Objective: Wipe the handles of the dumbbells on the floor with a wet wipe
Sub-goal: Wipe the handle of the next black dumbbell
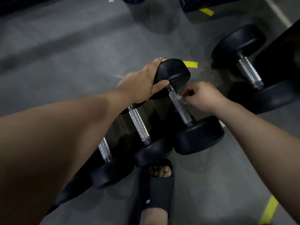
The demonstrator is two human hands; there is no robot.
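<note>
Three black dumbbells with knurled silver handles lie side by side on the grey floor. My left hand (146, 82) grips the far head (174, 71) of the right-most one. My right hand (203, 96) pinches a small white wet wipe (180, 99) against the upper part of that dumbbell's handle (180, 108). The middle dumbbell's handle (139, 125) and the left dumbbell's handle (104, 149) lie bare beside it; my left forearm hides their far heads. A larger fourth dumbbell (248, 72) lies apart at the right.
My foot in a black slide sandal (155, 189) stands just below the dumbbells. Yellow tape marks (191, 64) are on the floor. Dark equipment bases (194, 5) sit at the top, and a black object (282, 51) borders the right edge.
</note>
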